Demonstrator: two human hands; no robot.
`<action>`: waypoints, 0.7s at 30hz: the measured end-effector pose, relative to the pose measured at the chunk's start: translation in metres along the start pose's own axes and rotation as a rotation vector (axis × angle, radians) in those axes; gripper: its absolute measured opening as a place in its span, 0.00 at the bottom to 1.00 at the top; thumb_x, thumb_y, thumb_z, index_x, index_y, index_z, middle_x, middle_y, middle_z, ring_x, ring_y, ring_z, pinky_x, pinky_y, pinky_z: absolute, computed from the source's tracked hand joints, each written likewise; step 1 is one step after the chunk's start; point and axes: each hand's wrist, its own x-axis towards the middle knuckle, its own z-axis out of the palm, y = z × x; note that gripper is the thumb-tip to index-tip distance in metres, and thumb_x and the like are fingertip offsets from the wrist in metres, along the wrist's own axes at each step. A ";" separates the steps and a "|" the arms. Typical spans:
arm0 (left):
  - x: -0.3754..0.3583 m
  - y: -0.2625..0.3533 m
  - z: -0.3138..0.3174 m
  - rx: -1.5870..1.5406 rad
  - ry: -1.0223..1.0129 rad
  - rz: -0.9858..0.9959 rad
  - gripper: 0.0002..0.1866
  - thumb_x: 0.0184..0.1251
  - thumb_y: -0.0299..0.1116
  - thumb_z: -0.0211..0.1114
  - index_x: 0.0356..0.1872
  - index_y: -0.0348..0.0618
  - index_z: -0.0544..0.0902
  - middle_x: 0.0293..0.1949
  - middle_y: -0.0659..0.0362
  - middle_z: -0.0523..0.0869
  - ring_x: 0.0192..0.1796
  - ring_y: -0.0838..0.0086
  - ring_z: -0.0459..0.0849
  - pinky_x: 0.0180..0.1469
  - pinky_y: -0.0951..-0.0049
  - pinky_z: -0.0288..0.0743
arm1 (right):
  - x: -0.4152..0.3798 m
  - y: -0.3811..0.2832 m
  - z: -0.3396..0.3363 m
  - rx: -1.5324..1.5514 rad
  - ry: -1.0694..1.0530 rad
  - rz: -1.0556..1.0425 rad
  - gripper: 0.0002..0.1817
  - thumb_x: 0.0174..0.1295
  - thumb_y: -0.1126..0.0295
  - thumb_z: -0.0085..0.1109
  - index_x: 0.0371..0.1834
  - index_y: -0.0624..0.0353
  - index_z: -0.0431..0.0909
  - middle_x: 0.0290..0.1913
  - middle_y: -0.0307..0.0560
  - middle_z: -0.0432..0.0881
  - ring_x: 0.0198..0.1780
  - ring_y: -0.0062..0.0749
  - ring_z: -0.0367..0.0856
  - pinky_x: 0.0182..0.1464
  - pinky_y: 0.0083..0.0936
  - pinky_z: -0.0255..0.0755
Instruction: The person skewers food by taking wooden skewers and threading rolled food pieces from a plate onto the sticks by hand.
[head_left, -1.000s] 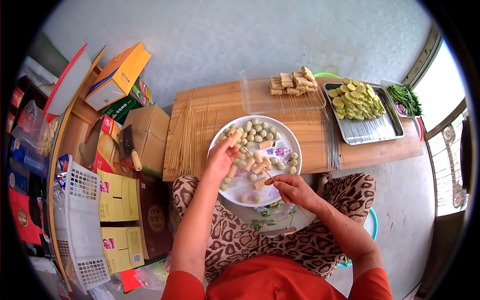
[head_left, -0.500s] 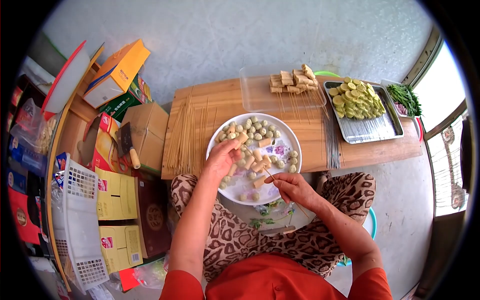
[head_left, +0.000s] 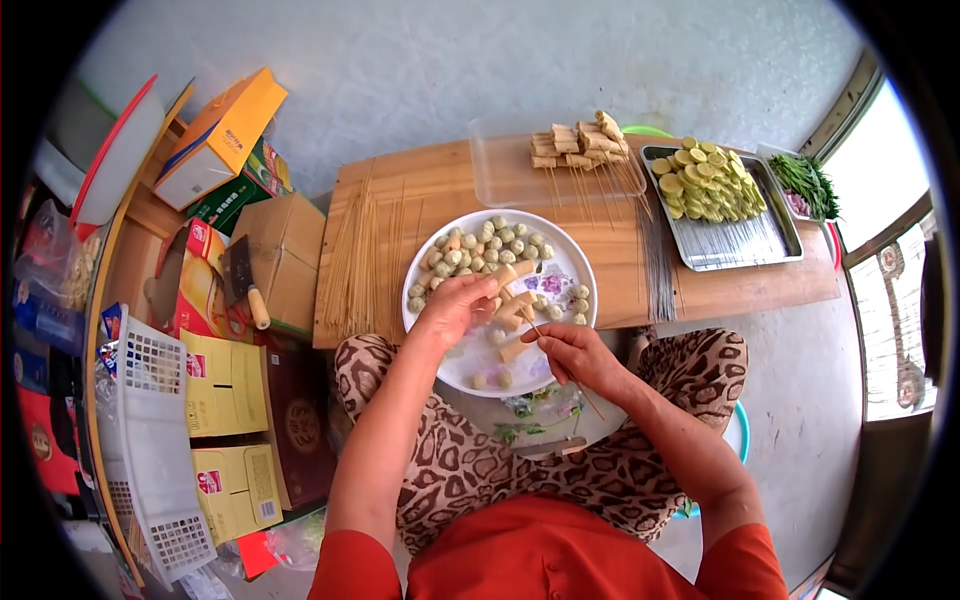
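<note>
A white plate [head_left: 455, 375] with a purple flower print holds greenish balls [head_left: 505, 235] and short tan rolls. Over its left side, my left hand [head_left: 458, 308] is closed on a tan roll [head_left: 512, 273] between thumb and fingers. Above the plate's lower right edge, my right hand [head_left: 578, 357] pinches a thin bamboo skewer [head_left: 592, 402], which slants down and out below the fingers. The skewer's upper end meets the tan rolls [head_left: 514, 310] mid-plate.
Loose bamboo skewers [head_left: 360, 265] lie on the wooden board's left. Behind the plate, a clear tray [head_left: 490, 185] holds skewered rolls [head_left: 580, 145]. Right are metal skewers [head_left: 657, 265] and a metal tray [head_left: 735, 255] of green slices. A knife [head_left: 550, 447] lies below the plate; boxes [head_left: 228, 385] stand left.
My left hand has moved slightly down and right, its roll nearer the plate's middle. My right hand has shifted a little up and left with the skewer. The whole view has shifted slightly.
</note>
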 end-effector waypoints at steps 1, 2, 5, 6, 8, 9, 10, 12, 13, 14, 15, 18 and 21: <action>-0.001 0.000 0.001 0.008 -0.010 -0.003 0.16 0.59 0.41 0.70 0.42 0.42 0.82 0.30 0.66 0.81 0.33 0.82 0.78 0.38 0.79 0.73 | 0.001 0.000 0.000 0.001 -0.001 -0.002 0.15 0.73 0.66 0.44 0.54 0.61 0.76 0.16 0.30 0.67 0.18 0.12 0.63 0.22 0.13 0.55; -0.001 0.000 0.003 0.017 -0.021 -0.006 0.16 0.59 0.42 0.70 0.42 0.42 0.82 0.31 0.67 0.81 0.33 0.82 0.78 0.39 0.78 0.73 | 0.001 0.001 -0.001 0.001 0.000 -0.002 0.15 0.73 0.66 0.44 0.54 0.61 0.76 0.16 0.30 0.67 0.18 0.12 0.63 0.22 0.13 0.55; 0.001 -0.003 0.004 0.054 -0.046 -0.005 0.18 0.59 0.44 0.70 0.43 0.42 0.82 0.33 0.66 0.82 0.34 0.82 0.78 0.41 0.77 0.73 | 0.003 0.002 -0.002 -0.027 0.005 0.001 0.15 0.73 0.67 0.43 0.55 0.61 0.76 0.16 0.31 0.67 0.18 0.13 0.63 0.22 0.14 0.55; 0.002 -0.004 0.005 0.054 -0.047 -0.006 0.18 0.59 0.44 0.70 0.43 0.42 0.82 0.33 0.66 0.82 0.34 0.82 0.78 0.41 0.77 0.73 | 0.004 0.003 -0.002 -0.024 0.010 0.006 0.15 0.73 0.67 0.43 0.55 0.60 0.76 0.16 0.31 0.67 0.18 0.13 0.63 0.22 0.14 0.55; 0.000 -0.004 0.007 0.098 -0.057 -0.009 0.18 0.59 0.45 0.70 0.43 0.42 0.82 0.35 0.65 0.82 0.34 0.81 0.78 0.40 0.77 0.73 | 0.005 0.006 -0.002 -0.019 0.014 0.014 0.15 0.73 0.67 0.43 0.55 0.60 0.76 0.16 0.31 0.67 0.18 0.13 0.63 0.22 0.14 0.55; -0.002 -0.004 0.009 0.099 -0.057 -0.012 0.18 0.59 0.45 0.70 0.43 0.42 0.82 0.35 0.65 0.82 0.34 0.81 0.78 0.40 0.77 0.73 | 0.005 0.007 -0.003 -0.026 0.021 0.008 0.15 0.73 0.67 0.43 0.55 0.59 0.76 0.16 0.31 0.68 0.18 0.13 0.64 0.22 0.14 0.55; -0.003 -0.001 0.010 0.030 -0.041 -0.021 0.17 0.62 0.43 0.68 0.44 0.42 0.81 0.34 0.64 0.82 0.32 0.81 0.78 0.36 0.78 0.74 | 0.005 0.008 -0.003 -0.034 0.028 0.002 0.15 0.73 0.67 0.43 0.54 0.59 0.76 0.16 0.31 0.68 0.18 0.13 0.64 0.22 0.14 0.55; -0.001 0.002 0.008 -0.036 -0.023 -0.027 0.16 0.64 0.41 0.66 0.44 0.41 0.80 0.32 0.63 0.82 0.29 0.81 0.79 0.31 0.80 0.75 | 0.004 0.006 -0.004 -0.017 0.052 0.000 0.15 0.73 0.66 0.43 0.54 0.58 0.76 0.16 0.31 0.68 0.18 0.13 0.64 0.22 0.14 0.55; 0.002 0.001 0.003 0.039 0.041 0.041 0.16 0.65 0.42 0.66 0.44 0.41 0.80 0.32 0.64 0.82 0.29 0.81 0.79 0.31 0.80 0.75 | 0.004 0.004 -0.004 -0.001 0.076 -0.002 0.15 0.73 0.66 0.43 0.54 0.58 0.76 0.16 0.32 0.68 0.18 0.13 0.64 0.22 0.14 0.55; 0.007 -0.002 -0.002 0.113 0.104 0.108 0.16 0.65 0.42 0.65 0.44 0.41 0.81 0.31 0.64 0.82 0.29 0.81 0.79 0.30 0.80 0.75 | 0.003 0.003 -0.006 -0.001 0.076 -0.003 0.15 0.73 0.66 0.43 0.54 0.58 0.76 0.16 0.32 0.68 0.18 0.13 0.64 0.22 0.14 0.55; 0.014 -0.007 -0.007 0.301 0.213 0.139 0.15 0.63 0.41 0.67 0.42 0.40 0.82 0.31 0.63 0.82 0.28 0.79 0.79 0.30 0.77 0.75 | 0.002 0.001 -0.007 0.028 0.111 0.017 0.15 0.72 0.66 0.44 0.54 0.60 0.76 0.16 0.33 0.69 0.17 0.14 0.64 0.21 0.15 0.56; 0.022 -0.024 -0.013 1.110 0.327 0.307 0.14 0.59 0.37 0.68 0.41 0.39 0.82 0.31 0.59 0.82 0.26 0.72 0.80 0.30 0.71 0.75 | 0.001 0.001 -0.010 0.061 0.141 0.026 0.15 0.71 0.67 0.45 0.53 0.62 0.77 0.15 0.34 0.69 0.17 0.15 0.63 0.21 0.15 0.57; 0.021 -0.045 -0.008 1.363 0.401 0.376 0.13 0.57 0.38 0.64 0.35 0.39 0.83 0.39 0.51 0.82 0.36 0.58 0.82 0.40 0.60 0.75 | -0.001 0.002 -0.010 0.061 0.138 0.000 0.15 0.71 0.67 0.45 0.53 0.62 0.77 0.15 0.34 0.69 0.16 0.15 0.63 0.20 0.15 0.57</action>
